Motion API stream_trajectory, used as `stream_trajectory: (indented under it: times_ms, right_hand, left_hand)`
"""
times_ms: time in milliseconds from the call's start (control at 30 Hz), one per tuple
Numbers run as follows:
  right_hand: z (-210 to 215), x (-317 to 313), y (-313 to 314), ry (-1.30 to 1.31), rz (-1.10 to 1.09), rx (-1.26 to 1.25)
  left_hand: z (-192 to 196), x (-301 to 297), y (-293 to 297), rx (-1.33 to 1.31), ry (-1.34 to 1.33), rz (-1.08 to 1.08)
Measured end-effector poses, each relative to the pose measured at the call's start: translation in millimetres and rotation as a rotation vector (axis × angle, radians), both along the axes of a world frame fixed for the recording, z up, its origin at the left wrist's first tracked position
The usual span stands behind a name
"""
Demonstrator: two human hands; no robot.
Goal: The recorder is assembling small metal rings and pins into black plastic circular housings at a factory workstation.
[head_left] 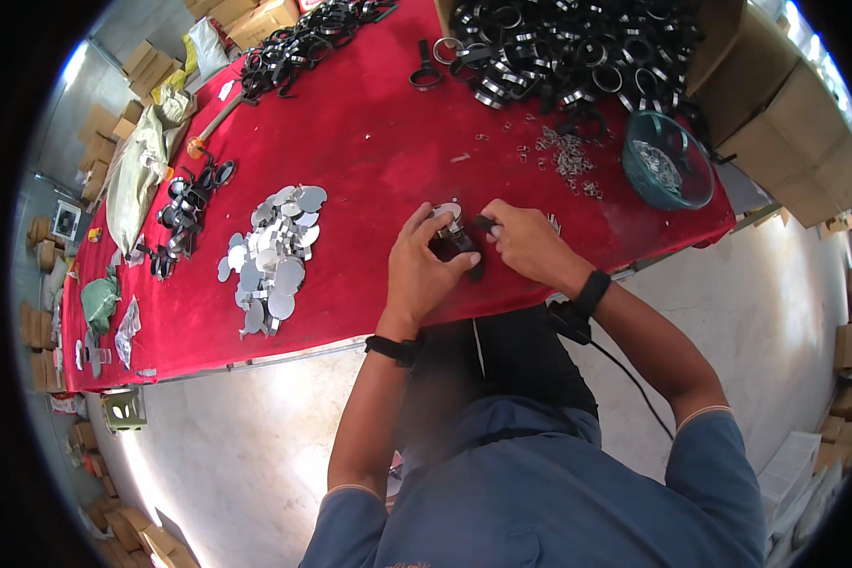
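Note:
At the front edge of the red-covered table, my left hand grips a small black part between thumb and fingers. A shiny round metal piece shows at its top. Close beside it, my right hand is closed on a short black piece; whether this is a tool or belongs to the part I cannot tell. To the left lies a heap of flat silver discs. Several thin metal pieces lie just behind my right hand.
A large heap of black ring-shaped parts fills the far right, beside a cardboard box. A clear bowl holds small metal bits; more metal clips lie loose nearby. Other black parts and a sack are at the left.

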State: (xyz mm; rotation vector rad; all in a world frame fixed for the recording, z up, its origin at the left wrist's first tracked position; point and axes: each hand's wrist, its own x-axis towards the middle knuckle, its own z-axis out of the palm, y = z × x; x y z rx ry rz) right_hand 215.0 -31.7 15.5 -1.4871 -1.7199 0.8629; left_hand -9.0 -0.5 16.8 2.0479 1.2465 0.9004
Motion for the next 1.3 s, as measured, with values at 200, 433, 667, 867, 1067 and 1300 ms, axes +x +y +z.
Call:
stream_trajectory:
  times_ms: [200, 433, 667, 867, 1067, 1300]
  right_hand:
    - [8, -26, 18, -0.120, -0.031, -0.079]
    - [32, -52, 6, -0.390, -0.120, -0.016]
    - [31, -59, 9, -0.564, -0.131, 0.024]
    - [28, -73, 1, -0.544, -0.180, 0.087]
    - [19, -74, -16, -0.559, -0.223, 0.221]
    - [8, -55, -27, -0.479, -0.230, 0.334]
  left_hand:
    - [-6, 6, 0, 0.085, -0.002, 0.057]
    - [-16, 20, -2, 0.224, -0.080, 0.099]
    - [-11, 19, -3, 0.207, -0.042, 0.081]
    - [-17, 7, 1, 0.187, -0.055, 0.045]
    - [-15, 8, 2, 0.163, -0.027, 0.048]
    - [-8, 3, 1, 0.060, 0.018, 0.003]
